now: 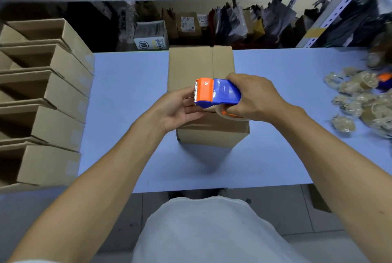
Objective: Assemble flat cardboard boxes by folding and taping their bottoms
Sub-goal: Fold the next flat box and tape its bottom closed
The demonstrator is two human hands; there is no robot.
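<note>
Head view. The cardboard box (203, 76) stands bottom-up on the blue table (127, 93), its flaps folded shut along a centre seam. My right hand (252, 95) wraps its fingers round the blue-and-orange tape dispenser (216, 93), held over the near half of the box with the toothed cutter pointing left. My left hand (180, 108) lies palm-up just beside the cutter, fingers loosely extended under it — whether they pinch a tape end I cannot tell. A row of assembled boxes (42, 101) sits at the left; crumpled tape scraps (360, 97) lie at the right.

Risks, as I judge them: the serrated edge is close to my left fingertips and could nick them; a strip started off the seam would leave the flaps free to spring open — the unsteadied box could also slide.
</note>
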